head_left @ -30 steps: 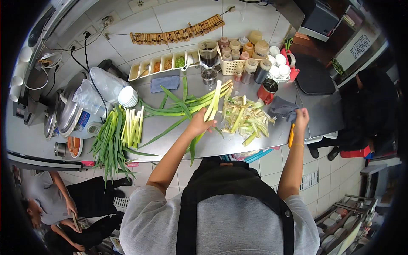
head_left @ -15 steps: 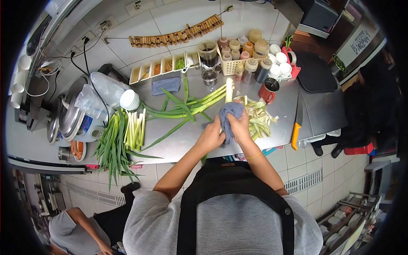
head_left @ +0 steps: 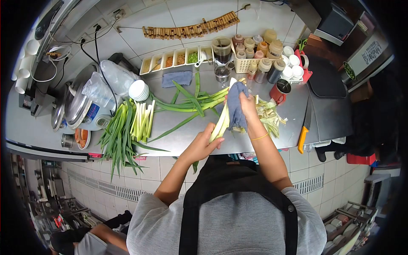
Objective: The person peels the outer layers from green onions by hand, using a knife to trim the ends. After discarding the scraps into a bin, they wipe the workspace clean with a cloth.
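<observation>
Hands: 2, raised over the near edge of the bench [head_left: 180, 141], elbows bent, forearms angled forward and inward. Left hand [head_left: 203, 143] is the lower of the 2, close to the near edge; fingers curled closed around the held stalks [head_left: 220, 126], thumb toward the right. Right hand [head_left: 247, 106] is farther in; fingers gathered tight on a blue-grey cloth [head_left: 236, 100], which lies against the upper part of the stalks. Yellow band [head_left: 260, 137] at the right wrist.

Held stalks: above the bench, between its near edge and middle. Long axis slanted; pale end points to the far edge and slightly right, lower end back toward the left hand. Exact count unclear, cloth covers part.

Surroundings: loose green onions [head_left: 204, 102] lie left of the cloth, mid-bench, pale ends pointing right. Heap of peelings [head_left: 272, 119] just right of the right hand. Knife [head_left: 304, 132] farther right, orange handle at the near edge, blade toward the far edge. Leafy bundle [head_left: 119, 129] toward the left end, leaves hanging over the near edge; trimmed pale stalks [head_left: 142, 121] right beside it.
</observation>
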